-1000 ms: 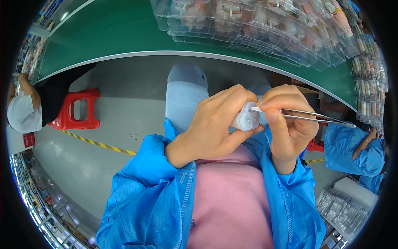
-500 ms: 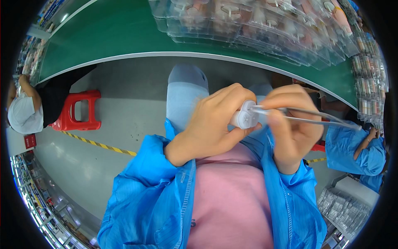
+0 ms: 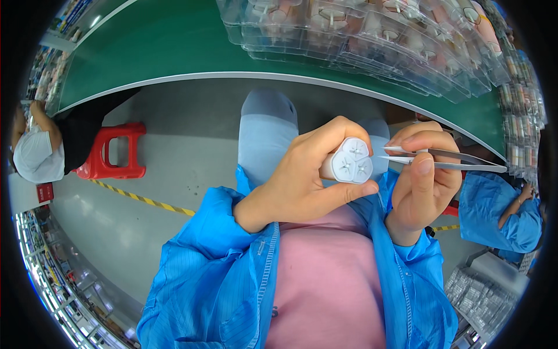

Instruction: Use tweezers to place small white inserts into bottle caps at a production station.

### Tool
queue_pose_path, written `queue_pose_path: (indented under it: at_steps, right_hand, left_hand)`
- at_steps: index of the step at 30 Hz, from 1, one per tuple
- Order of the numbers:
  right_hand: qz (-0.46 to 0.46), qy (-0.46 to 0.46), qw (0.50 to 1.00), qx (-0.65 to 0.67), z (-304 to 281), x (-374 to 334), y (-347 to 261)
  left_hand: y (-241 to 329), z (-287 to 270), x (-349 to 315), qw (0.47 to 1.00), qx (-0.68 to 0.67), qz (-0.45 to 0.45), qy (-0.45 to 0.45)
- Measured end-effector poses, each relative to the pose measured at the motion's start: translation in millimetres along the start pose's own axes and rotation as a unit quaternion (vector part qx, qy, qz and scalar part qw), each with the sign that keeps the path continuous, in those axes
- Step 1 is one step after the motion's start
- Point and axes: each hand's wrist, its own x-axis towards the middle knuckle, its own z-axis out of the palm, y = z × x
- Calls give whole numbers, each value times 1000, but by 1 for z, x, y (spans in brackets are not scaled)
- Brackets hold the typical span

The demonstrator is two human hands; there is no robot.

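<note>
My left hand [image 3: 311, 174] is wrapped round a white plastic part [image 3: 351, 161] whose top has three rounded lobes. Each lobe carries a small star-like mark with a pin or slot at its centre. To its right, my right hand [image 3: 427, 174] pinches a pair of tweezers [image 3: 465, 161] between thumb and fingers. The two pale tips of the tweezers are spread apart and point left at the white part, a short gap away from it. Nothing shows between the tips. The lower body of the white part is hidden in my left hand.
Beyond my knees runs a green table [image 3: 174, 46] with a pale edge. Stacked clear plastic trays [image 3: 360, 49] holding pinkish parts stand on it. A red stool [image 3: 113, 152] and a person in white are at left; a person in blue [image 3: 494, 209] sits at right.
The tweezers have drawn back to the right, off the white part, and their tips have parted. My left hand still holds the part, its lobed face turned more into view.
</note>
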Motion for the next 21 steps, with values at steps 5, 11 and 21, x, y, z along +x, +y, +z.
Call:
queue_pose_path:
  at_steps: [5, 11, 21]
  right_hand:
    - [18, -12, 1000, 19, 1, -1, -2]
    - [-1, -18, 1000, 21, 1, 0, 0]
    - [-68, -28, 997, -15, 4, 1, 2]
  left_hand:
    - [3, 0, 0, 996, -77, -39, -10]
    - [7, 0, 0, 988, -134, -78, -21]
    - [3, 3, 0, 996, -72, -46, 4]
